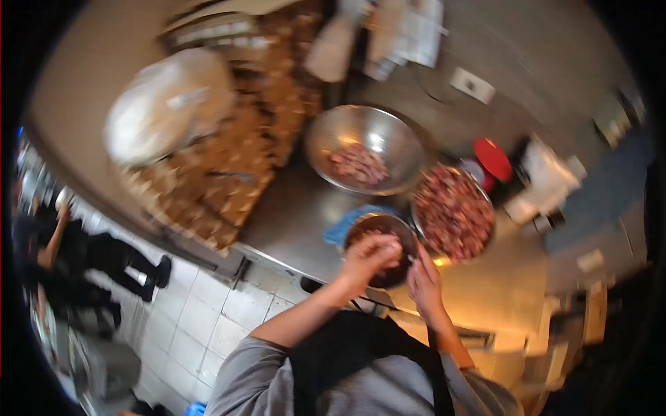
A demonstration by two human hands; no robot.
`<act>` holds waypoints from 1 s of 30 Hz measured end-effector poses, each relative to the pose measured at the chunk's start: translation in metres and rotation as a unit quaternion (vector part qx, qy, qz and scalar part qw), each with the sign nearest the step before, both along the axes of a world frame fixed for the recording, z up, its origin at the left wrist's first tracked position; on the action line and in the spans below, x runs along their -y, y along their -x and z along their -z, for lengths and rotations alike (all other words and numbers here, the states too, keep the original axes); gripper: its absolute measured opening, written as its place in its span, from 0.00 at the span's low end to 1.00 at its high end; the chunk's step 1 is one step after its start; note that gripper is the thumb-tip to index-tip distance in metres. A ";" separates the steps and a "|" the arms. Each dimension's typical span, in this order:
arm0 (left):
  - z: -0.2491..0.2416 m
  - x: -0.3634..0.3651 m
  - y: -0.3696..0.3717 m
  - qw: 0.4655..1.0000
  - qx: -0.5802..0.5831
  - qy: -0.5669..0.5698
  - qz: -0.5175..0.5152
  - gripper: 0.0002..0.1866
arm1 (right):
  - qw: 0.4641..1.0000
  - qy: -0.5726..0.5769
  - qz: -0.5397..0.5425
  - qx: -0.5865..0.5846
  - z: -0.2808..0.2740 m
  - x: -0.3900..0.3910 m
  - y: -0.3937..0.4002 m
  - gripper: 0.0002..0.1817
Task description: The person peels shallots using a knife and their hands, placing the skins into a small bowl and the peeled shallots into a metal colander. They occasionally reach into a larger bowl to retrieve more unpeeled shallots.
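My left hand (375, 258) is over a small dark bowl (397, 280), its fingers curled closed; whatever they hold is blurred and hidden. At the bowl's right side my right hand (424, 281) is closed around a thin, shiny object that looks like a small knife (414, 258), though motion smears it. Reddish meat pieces show inside the small bowl, partly covered by my left hand. Just right of it stands a round container heaped with dark red meat pieces (454, 213). Behind is a large steel bowl (399, 163) with a smaller pile of pink meat pieces (359, 165).
A blue cloth (347, 223) lies beside the small bowl on the steel counter (295, 215). To the left, a large white plastic-wrapped bundle (173, 104) rests on a brown patterned surface (215, 184). A red lid (493, 159) stands at right. Other people (104, 260) are at far left.
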State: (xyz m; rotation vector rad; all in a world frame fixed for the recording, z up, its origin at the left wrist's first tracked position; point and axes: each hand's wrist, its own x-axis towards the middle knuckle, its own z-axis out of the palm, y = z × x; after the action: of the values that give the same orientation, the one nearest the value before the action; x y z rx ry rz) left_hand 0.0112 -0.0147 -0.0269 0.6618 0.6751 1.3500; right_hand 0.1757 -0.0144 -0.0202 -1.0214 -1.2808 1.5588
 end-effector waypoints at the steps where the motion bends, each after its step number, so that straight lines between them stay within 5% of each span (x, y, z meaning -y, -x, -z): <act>1: -0.005 0.000 0.000 0.999 0.022 0.024 0.007 0.11 | 1.000 -0.017 0.003 0.003 0.001 0.001 -0.004 0.24; 6: 0.006 -0.010 -0.006 0.999 0.029 0.016 0.041 0.12 | 0.999 0.012 -0.043 -0.016 -0.024 0.017 -0.011 0.24; 11: 0.005 -0.011 -0.016 0.998 0.043 -0.003 0.043 0.10 | 0.945 -0.227 0.006 0.237 -0.022 0.019 -0.008 0.24; 16: 0.010 -0.012 -0.018 0.995 0.069 0.015 0.067 0.10 | 0.894 -0.283 0.031 0.345 -0.021 0.013 -0.013 0.24; 23: -0.005 -0.016 -0.013 0.996 0.029 0.035 0.076 0.11 | 0.988 -0.097 -0.021 0.117 -0.008 -0.003 -0.017 0.23; 30: -0.001 -0.019 -0.012 0.996 0.058 0.055 0.040 0.08 | 0.934 -0.203 -0.034 0.291 -0.031 -0.004 -0.011 0.22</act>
State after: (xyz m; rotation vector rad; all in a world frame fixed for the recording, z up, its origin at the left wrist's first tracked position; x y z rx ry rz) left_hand 0.0228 0.0045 -0.0255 0.5126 0.6195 1.2582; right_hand 0.1865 -0.0104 0.0106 -1.2130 -1.9637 0.9871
